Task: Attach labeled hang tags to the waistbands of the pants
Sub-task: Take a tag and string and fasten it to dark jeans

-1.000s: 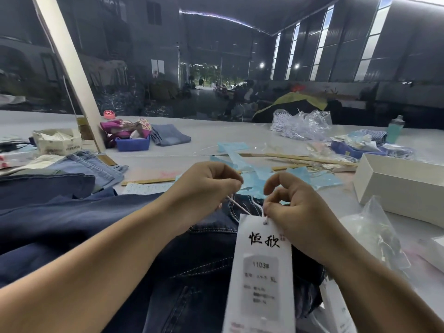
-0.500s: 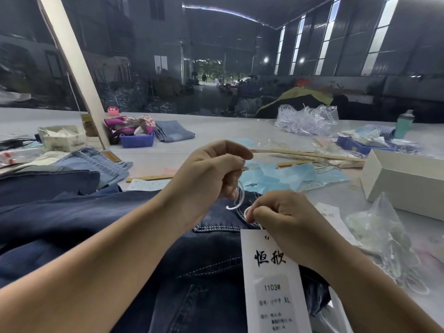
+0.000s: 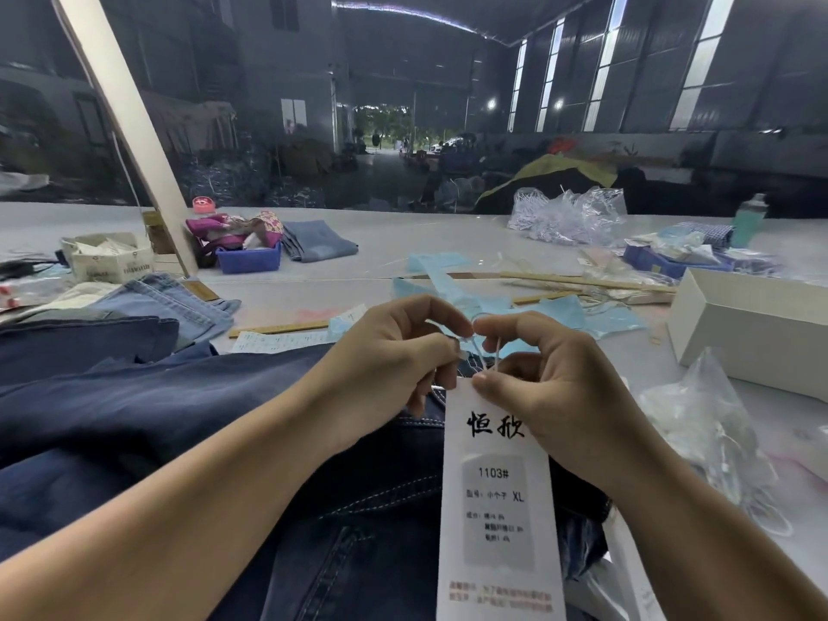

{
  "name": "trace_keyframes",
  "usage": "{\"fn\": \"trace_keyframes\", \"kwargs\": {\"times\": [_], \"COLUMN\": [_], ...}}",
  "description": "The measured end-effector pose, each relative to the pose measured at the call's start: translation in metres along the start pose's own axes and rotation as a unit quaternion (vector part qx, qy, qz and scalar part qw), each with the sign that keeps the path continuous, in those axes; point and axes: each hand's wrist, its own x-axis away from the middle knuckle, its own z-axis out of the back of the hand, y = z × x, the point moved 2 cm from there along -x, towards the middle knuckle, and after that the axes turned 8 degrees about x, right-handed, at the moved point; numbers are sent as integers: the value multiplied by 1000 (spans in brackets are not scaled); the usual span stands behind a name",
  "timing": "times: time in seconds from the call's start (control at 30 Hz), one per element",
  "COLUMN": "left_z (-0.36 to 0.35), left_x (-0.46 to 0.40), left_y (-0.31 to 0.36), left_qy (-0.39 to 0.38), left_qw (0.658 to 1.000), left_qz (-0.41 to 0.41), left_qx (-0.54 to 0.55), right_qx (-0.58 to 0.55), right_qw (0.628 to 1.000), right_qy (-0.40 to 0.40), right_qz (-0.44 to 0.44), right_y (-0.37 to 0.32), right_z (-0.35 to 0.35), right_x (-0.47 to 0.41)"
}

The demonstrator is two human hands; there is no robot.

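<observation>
Hang tag [image 3: 497,499], white with printed size label, lies on the dark denim pants [image 3: 367,531] spread over the table [image 3: 403,244], its top edge pinched under the right hand [image 3: 551,387]. Both hands are closed narrow: the left hand [image 3: 394,369] pinches one end of the thin white string [image 3: 495,351] and the right grips the other, fingertips almost touching just above the waistband. The string looks slippery and short, so a loosened pinch could probably let an end slip free before it fastens, or catch no fabric.
</observation>
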Motion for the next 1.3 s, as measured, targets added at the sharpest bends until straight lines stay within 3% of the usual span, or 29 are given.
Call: {"fn": "trace_keyframes", "kwargs": {"times": [0.27, 0.43, 0.63, 0.83, 1.07, 1.2, 1.3], "left_z": [-7, -3, 34, 71, 62, 38, 16], "left_x": [-1, -2, -2, 17, 31, 21, 9], "left_y": [-3, 3, 21, 22, 17, 16, 24], "left_qy": [1, -19, 14, 10, 25, 25, 21], "left_qw": [996, 986, 913, 834, 889, 899, 906], "left_qz": [-18, -4, 12, 104, 77, 34, -35], "left_qx": [-85, -167, -407, -543, -450, -435, -421], "right_qx": [-17, 31, 138, 215, 249, 299, 286], "right_qw": [997, 999, 987, 975, 965, 952, 956], "right_qy": [-52, 17, 84, 52, -82, -67, -24], "right_qz": [57, 30, 11, 11, -19, -9, 62], "right_y": [-4, 7, 17, 12, 8, 7, 0], "right_z": [0, 6, 16, 2, -13, -8, 3], "right_x": [0, -5, -15, -27, -33, -29, -24]}}
